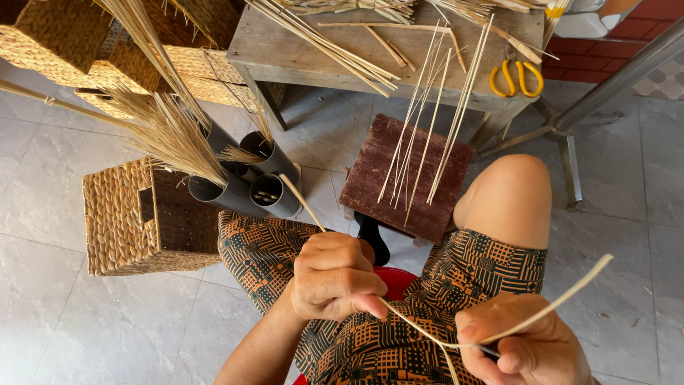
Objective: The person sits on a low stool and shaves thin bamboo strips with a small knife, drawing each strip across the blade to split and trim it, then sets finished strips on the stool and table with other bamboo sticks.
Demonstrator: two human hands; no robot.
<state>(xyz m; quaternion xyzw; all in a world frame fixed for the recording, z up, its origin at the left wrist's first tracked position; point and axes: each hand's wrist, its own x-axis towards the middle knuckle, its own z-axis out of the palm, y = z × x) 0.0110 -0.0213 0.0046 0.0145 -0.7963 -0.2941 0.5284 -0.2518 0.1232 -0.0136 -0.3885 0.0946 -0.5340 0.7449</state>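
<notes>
My left hand (333,276) is closed around a thin pale reed strip (410,324), above my lap in patterned orange and black shorts (385,342). The strip runs from behind that fist down to my right hand (524,342), which pinches it together with a small dark tool. One end of the strip rises up and right past my right hand. The other end sticks up and left from my left fist toward the grey tubes.
A woven basket (117,221) stands at left beside grey tubes (249,182) holding dried straw. Ahead is a dark wooden stool (370,171) with thin reeds leaning on it. A wooden table (285,50) carries more reeds and yellow-handled scissors (516,77). More woven baskets (64,43) sit far left.
</notes>
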